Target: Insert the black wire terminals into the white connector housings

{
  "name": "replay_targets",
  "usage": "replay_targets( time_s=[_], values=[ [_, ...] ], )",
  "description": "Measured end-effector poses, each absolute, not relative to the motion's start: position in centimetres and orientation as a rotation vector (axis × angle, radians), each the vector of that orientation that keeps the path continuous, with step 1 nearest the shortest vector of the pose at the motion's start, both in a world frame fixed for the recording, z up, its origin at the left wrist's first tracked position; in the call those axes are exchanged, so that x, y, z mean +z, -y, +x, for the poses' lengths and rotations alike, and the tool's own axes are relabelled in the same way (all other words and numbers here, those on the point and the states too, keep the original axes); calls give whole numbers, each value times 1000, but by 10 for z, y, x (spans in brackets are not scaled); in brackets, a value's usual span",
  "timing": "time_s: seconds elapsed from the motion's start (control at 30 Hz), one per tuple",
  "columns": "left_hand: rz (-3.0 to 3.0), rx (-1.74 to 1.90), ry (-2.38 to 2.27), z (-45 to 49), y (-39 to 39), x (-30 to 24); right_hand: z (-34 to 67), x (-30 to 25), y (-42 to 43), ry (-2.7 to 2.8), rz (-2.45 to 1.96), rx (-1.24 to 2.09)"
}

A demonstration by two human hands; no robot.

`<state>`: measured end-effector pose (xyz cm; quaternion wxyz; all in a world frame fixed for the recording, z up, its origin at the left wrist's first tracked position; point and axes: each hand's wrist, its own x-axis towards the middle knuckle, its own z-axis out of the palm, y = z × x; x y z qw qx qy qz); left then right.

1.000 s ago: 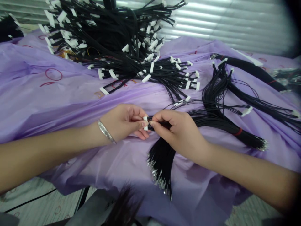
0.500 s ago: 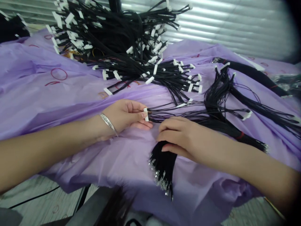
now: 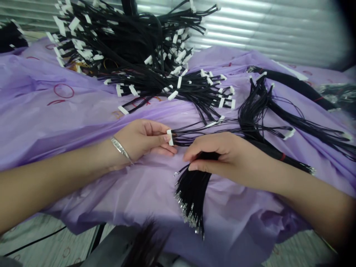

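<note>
Between the thumb and fingers of my left hand (image 3: 151,137) is a small white connector (image 3: 170,137), with several thin black wires running from it to the right. My right hand (image 3: 219,152) is closed over a bundle of black wires (image 3: 193,185), thumb in front. Below that hand the bundle fans out, its bare ends tipped with silvery metal terminals (image 3: 186,211). One wire's tip (image 3: 177,173) stands apart from the rest, by my right thumb. A silver bracelet (image 3: 121,149) circles my left wrist.
Behind my hands lies a large heap of black cables with white connectors (image 3: 139,40). More wire bundles (image 3: 294,87) lie at the right. Purple sheeting (image 3: 91,122) covers the table, with red rubber bands (image 3: 63,91) on it. Slatted blinds (image 3: 264,29) hang behind.
My right thumb and fingers have shifted on the bundle, and one wire end now sticks out to the left near the thumb. My left hand still holds the white connector. The view has shifted slightly.
</note>
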<state>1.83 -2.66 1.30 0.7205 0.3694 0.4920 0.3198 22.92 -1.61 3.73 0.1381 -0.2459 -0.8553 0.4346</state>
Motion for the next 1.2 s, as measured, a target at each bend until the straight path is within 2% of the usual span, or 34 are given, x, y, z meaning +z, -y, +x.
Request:
replay_targets(
  time_s=[0.23, 0.47, 0.7, 1.2],
  values=[
    [806, 752, -1029, 16, 27, 10, 228, 39, 15, 2419, -705, 1255],
    [885, 743, -1046, 17, 28, 12, 224, 41, 21, 2294, -1036, 1006],
    [929, 638, -1003, 18, 31, 18, 215, 32, 17, 2206, -1147, 905],
    [991, 621, -1033, 20, 33, 20, 212, 33, 18, 2229, -1199, 963]
  ],
)
